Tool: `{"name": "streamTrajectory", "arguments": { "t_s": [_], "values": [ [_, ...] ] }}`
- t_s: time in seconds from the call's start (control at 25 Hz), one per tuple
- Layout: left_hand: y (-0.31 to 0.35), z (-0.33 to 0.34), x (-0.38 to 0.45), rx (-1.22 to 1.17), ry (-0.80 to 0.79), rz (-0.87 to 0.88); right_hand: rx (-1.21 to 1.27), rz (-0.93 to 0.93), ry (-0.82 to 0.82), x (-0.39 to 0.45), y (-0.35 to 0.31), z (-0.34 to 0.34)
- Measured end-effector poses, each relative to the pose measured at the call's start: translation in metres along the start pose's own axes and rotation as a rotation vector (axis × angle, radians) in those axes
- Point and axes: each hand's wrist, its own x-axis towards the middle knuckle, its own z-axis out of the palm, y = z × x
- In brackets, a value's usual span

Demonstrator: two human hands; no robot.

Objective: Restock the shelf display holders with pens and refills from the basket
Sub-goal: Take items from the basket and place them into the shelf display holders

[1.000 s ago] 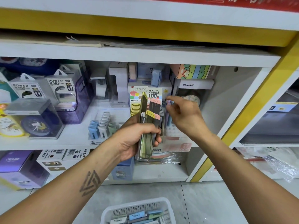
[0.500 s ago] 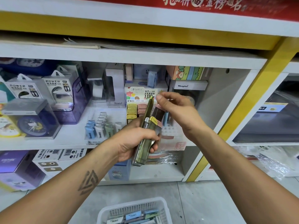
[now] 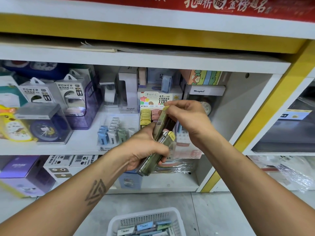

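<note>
Centre frame: left hand (image 3: pixel 146 150) gripping stacked refill cases (image 3: pixel 159 150); right hand (image 3: pixel 185 116) pinching top case (image 3: pixel 166 120). Probably light, stiff, slippery; best pinched by edges.

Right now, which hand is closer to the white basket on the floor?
Left. The left hand grips the bundle of refill cases lower down, above the white basket. The right hand pinches one case's top, higher up by the shelf.

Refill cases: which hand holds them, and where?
Left hand grips the refill cases around their lower half; right hand pinches one case's top end.
</note>
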Motion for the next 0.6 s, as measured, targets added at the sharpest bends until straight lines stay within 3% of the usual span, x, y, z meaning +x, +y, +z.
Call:
{"name": "streamTrajectory", "arguments": {
  "t_s": [0.24,0.44,0.6],
  "values": [
    [0.001,-0.025,-0.015,-0.107,-0.045,0.004,0.128,0.019,0.043,-0.001,-0.003,0.027],
    [-0.001,-0.047,-0.031,-0.225,-0.041,-0.013,0.473,0.024,0.029,0.005,-0.009,0.031],
    [-0.004,-0.066,-0.044,-0.216,0.048,-0.053,0.333,-0.122,0.069,0.007,-0.005,0.029]
  ]
}}
